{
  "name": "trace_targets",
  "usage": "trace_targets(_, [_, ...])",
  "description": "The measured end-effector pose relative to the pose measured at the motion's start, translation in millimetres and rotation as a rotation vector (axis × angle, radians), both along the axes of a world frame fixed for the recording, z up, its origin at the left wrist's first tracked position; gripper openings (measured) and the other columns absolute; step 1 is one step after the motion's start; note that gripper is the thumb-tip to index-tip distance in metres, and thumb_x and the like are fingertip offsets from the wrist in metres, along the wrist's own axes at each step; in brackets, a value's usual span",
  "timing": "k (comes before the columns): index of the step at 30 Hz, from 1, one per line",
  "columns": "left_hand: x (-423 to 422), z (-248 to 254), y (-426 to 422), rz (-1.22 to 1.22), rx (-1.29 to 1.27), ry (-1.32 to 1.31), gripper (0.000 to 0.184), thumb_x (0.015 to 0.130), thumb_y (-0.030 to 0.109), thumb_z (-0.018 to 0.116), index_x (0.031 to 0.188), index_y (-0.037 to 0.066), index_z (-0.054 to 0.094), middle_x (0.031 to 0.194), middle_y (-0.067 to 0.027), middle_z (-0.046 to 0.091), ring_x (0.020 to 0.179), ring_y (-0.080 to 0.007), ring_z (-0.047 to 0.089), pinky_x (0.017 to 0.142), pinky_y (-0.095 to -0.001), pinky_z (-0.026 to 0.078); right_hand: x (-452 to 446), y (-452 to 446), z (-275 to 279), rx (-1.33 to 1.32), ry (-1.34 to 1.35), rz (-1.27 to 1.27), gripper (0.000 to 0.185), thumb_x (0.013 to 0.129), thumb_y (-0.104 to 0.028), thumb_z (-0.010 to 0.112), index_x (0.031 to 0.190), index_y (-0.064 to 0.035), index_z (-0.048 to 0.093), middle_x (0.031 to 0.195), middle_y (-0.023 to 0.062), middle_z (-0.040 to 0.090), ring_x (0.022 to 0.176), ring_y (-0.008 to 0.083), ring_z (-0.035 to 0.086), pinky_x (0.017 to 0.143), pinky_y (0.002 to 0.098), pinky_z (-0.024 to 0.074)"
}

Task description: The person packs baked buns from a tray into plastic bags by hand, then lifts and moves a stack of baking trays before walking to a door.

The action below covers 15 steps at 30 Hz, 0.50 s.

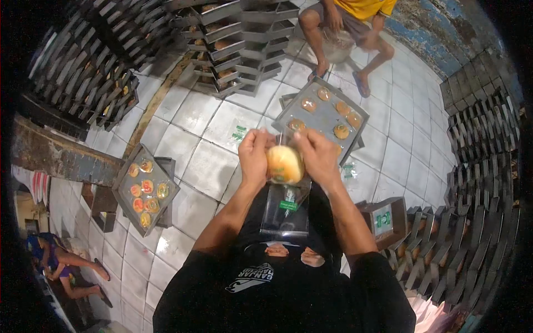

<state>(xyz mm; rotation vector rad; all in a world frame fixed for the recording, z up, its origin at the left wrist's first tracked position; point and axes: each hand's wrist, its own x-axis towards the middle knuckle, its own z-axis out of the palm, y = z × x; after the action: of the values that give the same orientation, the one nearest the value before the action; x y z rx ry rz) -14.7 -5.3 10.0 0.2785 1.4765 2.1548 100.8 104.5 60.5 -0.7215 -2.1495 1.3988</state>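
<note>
A round golden bun (285, 165) sits in a clear bag (285, 135) near the middle of the frame, held up in front of the person's black shirt (283, 302). The left hand (255, 158) is on the left side of the bun, its fingers closed and pinching the bag near its top; the right hand (316, 157) is on the other side, its fingers likewise closed on the bag's upper part. Green print shows through at the lower part of the bun. Just below the hands, over the lap, is a dark box (285, 226) with a green-and-white printed patch. Beyond the hands, toward the upper right, a grey tray (322, 119) lies tilted in view with several brown buns spread on it, one partly behind the right hand. A loose printed bag (239, 132) lies on the white tiled floor (202, 161) left of that tray. At the left, a second tray (158, 175) bears buns with coloured toppings. Toward the lower right stands an open box (383, 220) with green-printed plastic inside. Tall stacks of metal trays fill the upper left, top centre and right edge of the frame. At the upper right sits a person in a yellow shirt (369, 8); another person (61, 261) sits at the lower left.
</note>
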Motion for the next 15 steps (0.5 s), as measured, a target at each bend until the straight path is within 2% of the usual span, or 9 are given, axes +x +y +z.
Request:
trace_targets(2, [-8.3,-3.2,2.8,0.060,-0.044,0.020,0.024,0.105,0.017,0.054,0.087,0.003,0.061,0.082,-0.0025,0.062,0.074,-0.0097,0.056,0.070,-0.0262,0.047,-5.9,23.4,-13.3,-0.110,-0.077,-0.061,0.034,0.098,-0.030,0.065,0.085,0.0011,0.063,0.068,0.0002,0.054,0.063,0.0069,0.042,0.055,0.0278,0.0363])
trace_targets(3, [-14.5,-3.8,3.7,0.131,-0.065,0.056,0.023,0.104,0.016,0.056,0.087,0.002,0.062,0.084,-0.0031,0.062,0.077,-0.0108,0.057,0.073,-0.0269,0.048,-8.1,36.0,-30.9,-0.410,0.013,-0.073,0.033,0.097,-0.030,0.067,0.083,-0.0005,0.064,0.067,-0.0029,0.052,0.060,0.0064,0.041,0.053,0.0267,0.0336])
trace_targets(4, [-18.5,-8.1,-1.0,0.129,-0.066,0.059,0.023,0.104,0.016,0.056,0.087,0.002,0.062,0.084,-0.0031,0.062,0.077,-0.0108,0.057,0.073,-0.0269,0.048,-3.1,36.4,-30.7,-0.411,0.016,-0.075,0.033,0.097,-0.030,0.067,0.083,-0.0005,0.064,0.067,-0.0029,0.052,0.060,0.0064,0.041,0.053,0.0267,0.0336])
trace_targets(6, [-17.7,-28.2,-21.8,0.188,-0.150,0.640,0.017,0.104,0.016,0.057,0.096,0.002,0.063,0.090,-0.0052,0.063,0.083,-0.0138,0.058,0.082,-0.0295,0.048,17.0,23.0,-30.4,-0.497,-0.044,-0.045,0.027,0.100,-0.028,0.065,0.081,-0.0092,0.064,0.065,-0.0077,0.045,0.058,0.0047,0.040,0.054,0.0231,0.0323])
trace_targets(8, [-5.7,-49.7,-43.3,0.147,-0.214,0.615,0.016,0.103,0.014,0.058,0.098,0.000,0.065,0.089,-0.0049,0.063,0.083,-0.0125,0.057,0.082,-0.0279,0.047,38.3,8.0,-61.5,-0.574,-0.082,-0.043,0.029,0.100,-0.027,0.065,0.076,-0.0104,0.061,0.065,-0.0053,0.049,0.057,0.0058,0.043,0.052,0.0237,0.0354])
trace_targets(10, [6.1,-79.3,-62.5,-0.155,-0.216,0.035,0.018,0.102,0.013,0.058,0.098,-0.001,0.067,0.089,-0.0044,0.064,0.083,-0.0113,0.057,0.082,-0.0262,0.047,57.3,-7.4,-92.8,-0.708,-0.155,0.008,0.030,0.100,-0.025,0.064,0.074,-0.0101,0.060,0.065,-0.0048,0.051,0.056,0.0060,0.045,0.052,0.0233,0.0367])
trace_targets(12, [3.6,-76.4,-60.7,-0.162,-0.224,-0.009,0.018,0.101,0.013,0.058,0.098,-0.002,0.068,0.088,-0.0037,0.066,0.083,-0.0100,0.058,0.079,-0.0250,0.047,66.8,-27.3,-109.0,-0.781,-0.173,-0.062,0.031,0.100,-0.025,0.065,0.074,-0.0092,0.059,0.063,-0.0053,0.051,0.056,0.0058,0.046,0.051,0.0234,0.0371])
trace_targets(13, [0.8,-69.1,-58.7,-0.184,-0.215,-0.013,0.018,0.100,0.012,0.058,0.097,-0.002,0.069,0.089,-0.0038,0.066,0.082,-0.0099,0.059,0.078,-0.0250,0.047,70.0,-33.5,-111.2,-0.756,-0.164,-0.104,0.021,0.100,-0.024,0.065,0.089,-0.0066,0.062,0.071,-0.0024,0.056,0.060,0.0083,0.053,0.054,0.0237,0.0436])
trace_targets(15, [-2.4,-70.5,-49.5,-0.235,-0.135,-0.024,0.017,0.098,0.011,0.058,0.095,-0.002,0.070,0.095,-0.0059,0.069,0.082,-0.0102,0.060,0.077,-0.0254,0.048,60.0,-48.8,-84.2,-0.849,-0.053,-0.182,0.019,0.100,-0.024,0.064,0.099,-0.0053,0.061,0.078,-0.0001,0.058,0.063,0.0106,0.057,0.057,0.0245,0.0469])
